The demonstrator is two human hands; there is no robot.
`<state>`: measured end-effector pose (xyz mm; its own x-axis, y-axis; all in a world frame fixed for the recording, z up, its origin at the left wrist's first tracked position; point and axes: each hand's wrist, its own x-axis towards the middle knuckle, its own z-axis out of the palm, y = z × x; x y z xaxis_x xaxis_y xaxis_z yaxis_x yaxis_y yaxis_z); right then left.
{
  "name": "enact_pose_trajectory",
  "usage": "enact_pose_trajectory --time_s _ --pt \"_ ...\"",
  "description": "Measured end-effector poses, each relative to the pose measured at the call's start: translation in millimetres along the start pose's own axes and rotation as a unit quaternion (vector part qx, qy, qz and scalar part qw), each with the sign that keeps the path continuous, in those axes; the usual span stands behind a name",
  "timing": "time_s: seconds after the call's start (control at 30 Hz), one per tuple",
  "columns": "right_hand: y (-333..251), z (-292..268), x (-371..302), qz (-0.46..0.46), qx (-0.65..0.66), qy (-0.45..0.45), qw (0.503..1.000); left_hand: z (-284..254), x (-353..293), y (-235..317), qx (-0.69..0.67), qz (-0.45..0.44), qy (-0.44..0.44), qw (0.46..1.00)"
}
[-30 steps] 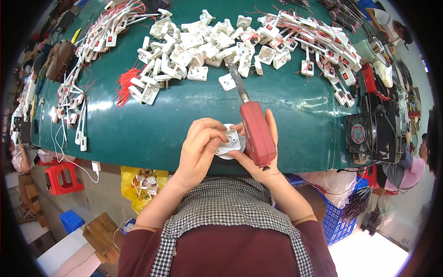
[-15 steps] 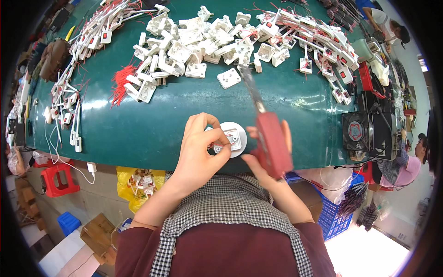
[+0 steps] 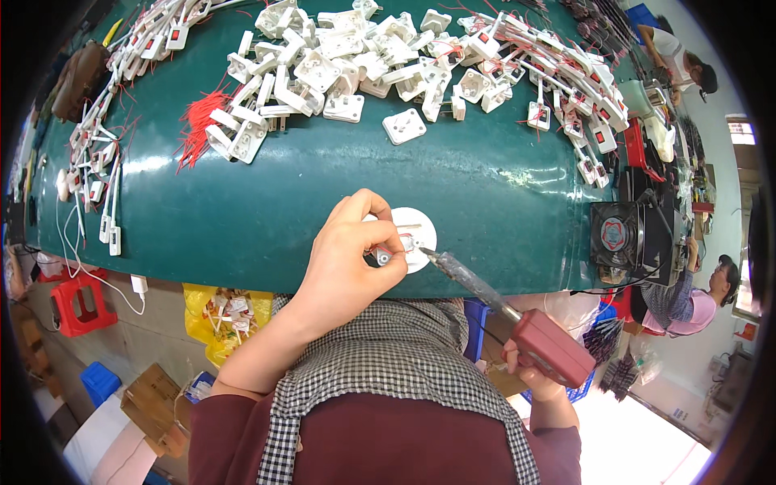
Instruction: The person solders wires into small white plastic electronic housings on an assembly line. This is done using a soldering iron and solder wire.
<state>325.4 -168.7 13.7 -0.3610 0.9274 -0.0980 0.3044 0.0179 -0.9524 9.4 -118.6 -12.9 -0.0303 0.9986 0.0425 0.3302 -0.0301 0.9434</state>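
My left hand (image 3: 349, 252) is closed, thumb and fingertips pinching a small white plastic housing (image 3: 384, 257) over a round white disc (image 3: 423, 222) near the table's front edge. Red wire and metal show at the housing; the fingers hide much of it. My right hand (image 3: 535, 378) grips the red handle of a soldering iron (image 3: 554, 347) from below, out past the table edge. The iron slants up to the left, its dark tip close to the disc's right side and the housing. Whether the tip touches anything, I cannot tell.
A heap of white plug housings (image 3: 343, 107) lies ahead, with red wires (image 3: 202, 121) at its left. White switch pieces with leads lie on both sides (image 3: 105, 190), (image 3: 598, 133). A black fan (image 3: 616, 233) stands at the right. Other people sit farther right.
The soldering iron has swung round: its tip came down from pointing at the heap to the disc, and my right hand moved down and right. My left hand keeps its pinch by the disc.
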Motion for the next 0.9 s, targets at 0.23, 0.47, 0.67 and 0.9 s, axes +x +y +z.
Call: enact_pose_trajectory --time_s 0.23,0.47,0.67,0.9 --pt "-8.5 7.7 15.6 -0.017 -0.004 -0.031 0.999 0.9 -0.4 0.7 0.002 -0.004 0.001 1.000" --pt "-13.5 -0.7 19.6 -0.024 -0.095 -0.057 0.994 0.2 1.5 -1.0 0.019 0.010 -0.004 1.000" --pt "-18.1 -1.6 22.1 -0.011 -0.095 -0.070 0.993 1.0 0.4 1.7 0.024 0.009 0.002 1.000" --pt "-15.4 -3.5 23.6 -0.046 -0.112 -0.091 0.988 1.3 0.2 1.1 0.034 0.021 0.003 0.999"
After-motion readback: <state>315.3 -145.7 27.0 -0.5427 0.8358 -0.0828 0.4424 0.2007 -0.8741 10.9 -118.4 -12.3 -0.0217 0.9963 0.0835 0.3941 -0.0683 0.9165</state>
